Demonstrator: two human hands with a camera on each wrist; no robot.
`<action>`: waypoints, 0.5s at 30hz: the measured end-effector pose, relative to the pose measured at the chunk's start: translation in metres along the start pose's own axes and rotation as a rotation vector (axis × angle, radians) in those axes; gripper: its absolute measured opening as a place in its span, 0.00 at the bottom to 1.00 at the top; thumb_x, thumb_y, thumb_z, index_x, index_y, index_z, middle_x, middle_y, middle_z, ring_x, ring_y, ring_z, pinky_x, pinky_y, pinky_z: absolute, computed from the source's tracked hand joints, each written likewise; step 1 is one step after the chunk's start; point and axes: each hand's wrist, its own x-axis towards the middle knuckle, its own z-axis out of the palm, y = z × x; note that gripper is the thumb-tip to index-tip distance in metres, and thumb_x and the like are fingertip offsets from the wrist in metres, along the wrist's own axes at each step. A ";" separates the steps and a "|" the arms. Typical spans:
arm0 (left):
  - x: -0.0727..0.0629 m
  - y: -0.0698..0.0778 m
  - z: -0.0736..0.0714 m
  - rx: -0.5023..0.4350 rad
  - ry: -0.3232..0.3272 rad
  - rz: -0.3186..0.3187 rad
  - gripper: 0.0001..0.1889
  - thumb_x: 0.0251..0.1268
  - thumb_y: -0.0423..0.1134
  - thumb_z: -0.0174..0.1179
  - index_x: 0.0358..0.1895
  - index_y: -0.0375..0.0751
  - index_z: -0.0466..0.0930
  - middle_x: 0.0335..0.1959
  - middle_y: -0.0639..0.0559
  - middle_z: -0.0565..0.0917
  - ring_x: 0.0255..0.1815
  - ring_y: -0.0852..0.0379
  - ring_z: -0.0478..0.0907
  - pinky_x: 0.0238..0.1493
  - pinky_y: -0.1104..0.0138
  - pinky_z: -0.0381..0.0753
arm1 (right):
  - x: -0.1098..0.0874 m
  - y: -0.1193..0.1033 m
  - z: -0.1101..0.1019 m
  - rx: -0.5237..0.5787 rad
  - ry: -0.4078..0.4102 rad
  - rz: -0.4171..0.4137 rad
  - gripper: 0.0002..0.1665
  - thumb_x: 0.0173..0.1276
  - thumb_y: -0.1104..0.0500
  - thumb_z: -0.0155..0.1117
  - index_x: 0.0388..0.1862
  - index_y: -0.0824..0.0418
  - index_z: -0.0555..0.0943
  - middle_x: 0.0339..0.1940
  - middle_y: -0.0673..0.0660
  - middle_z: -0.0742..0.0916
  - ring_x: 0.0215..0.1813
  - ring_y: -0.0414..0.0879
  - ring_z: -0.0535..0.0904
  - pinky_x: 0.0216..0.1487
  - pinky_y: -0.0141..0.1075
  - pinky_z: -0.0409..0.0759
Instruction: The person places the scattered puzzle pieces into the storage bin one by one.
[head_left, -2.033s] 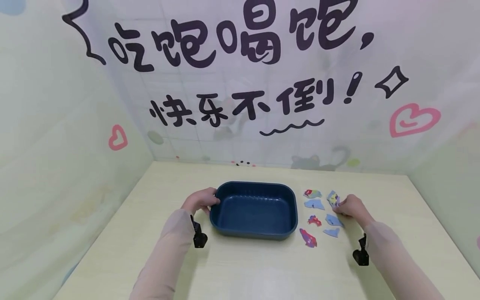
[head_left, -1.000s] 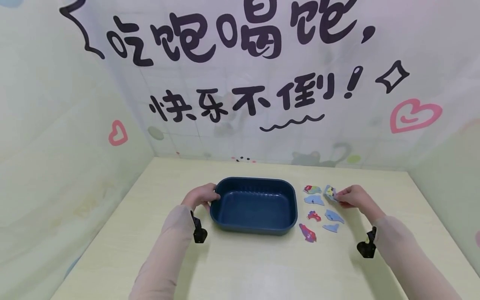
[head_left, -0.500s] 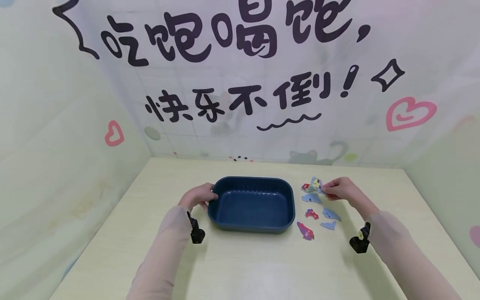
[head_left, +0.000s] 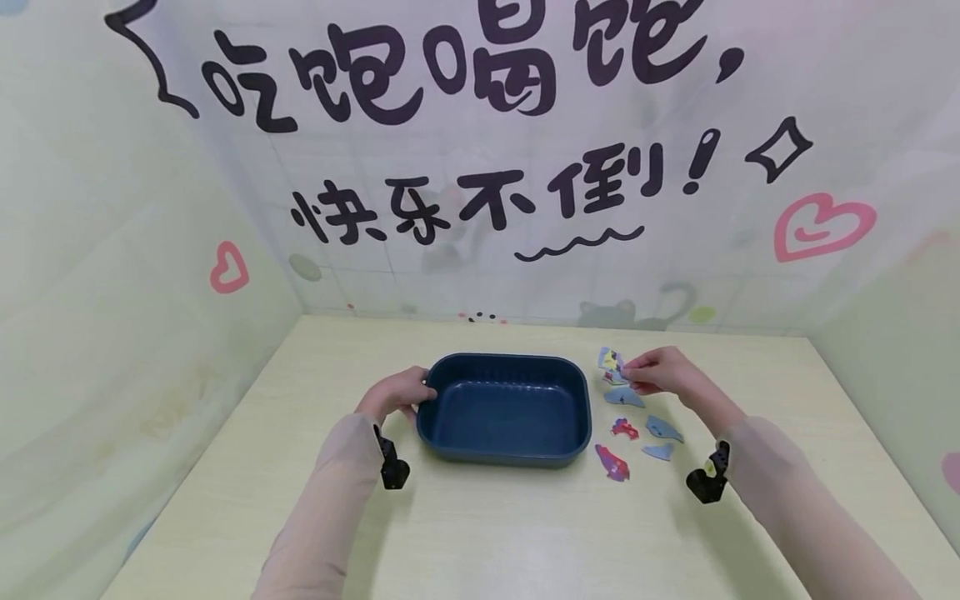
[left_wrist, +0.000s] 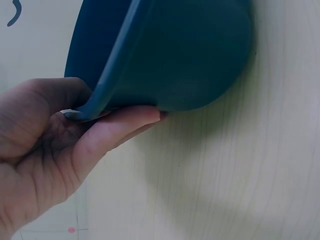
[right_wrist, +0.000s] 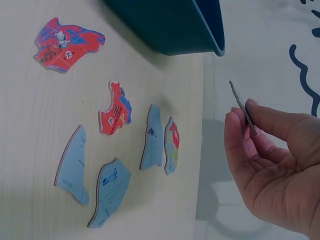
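A dark blue rectangular basin [head_left: 504, 458] stands on the table, with nothing inside it. My left hand [head_left: 397, 392] grips its left rim, thumb over the edge and fingers against the outer wall [left_wrist: 180, 60]. Right of the basin, my right hand [head_left: 663, 371] pinches a yellow and light blue puzzle piece [head_left: 611, 360] between thumb and fingers; the right wrist view shows the piece [right_wrist: 242, 107] edge-on, raised off the table. Below it lie a red-green piece [right_wrist: 172, 145] and a light blue piece [head_left: 624, 397].
Nearer the front lie a small red piece [head_left: 624, 428], a longer red-purple piece [head_left: 612, 462] and two more light blue pieces, one larger [head_left: 663, 429] and one smaller [head_left: 659, 451]. A printed cloth wall [head_left: 450, 283] rises behind the pale table [head_left: 480, 533].
My right hand has lifted the yellow and blue piece from the right column and carried it left, toward the basin's far right corner. My left hand keeps its grip on the rim.
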 end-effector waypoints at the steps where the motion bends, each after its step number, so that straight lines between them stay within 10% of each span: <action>1: 0.000 0.000 0.000 -0.001 0.001 -0.002 0.23 0.66 0.31 0.43 0.63 0.26 0.57 0.56 0.33 0.70 0.31 0.56 0.80 0.24 0.67 0.82 | 0.000 -0.002 0.002 -0.002 -0.002 -0.002 0.22 0.65 0.59 0.58 0.49 0.76 0.74 0.28 0.54 0.84 0.27 0.37 0.80 0.40 0.36 0.83; 15: 0.000 -0.003 0.001 -0.003 0.006 0.017 0.22 0.67 0.31 0.43 0.63 0.29 0.58 0.57 0.34 0.69 0.38 0.53 0.79 0.24 0.66 0.82 | 0.008 -0.019 0.027 -0.036 -0.056 -0.049 0.20 0.64 0.58 0.60 0.46 0.74 0.77 0.28 0.55 0.84 0.27 0.38 0.80 0.41 0.37 0.83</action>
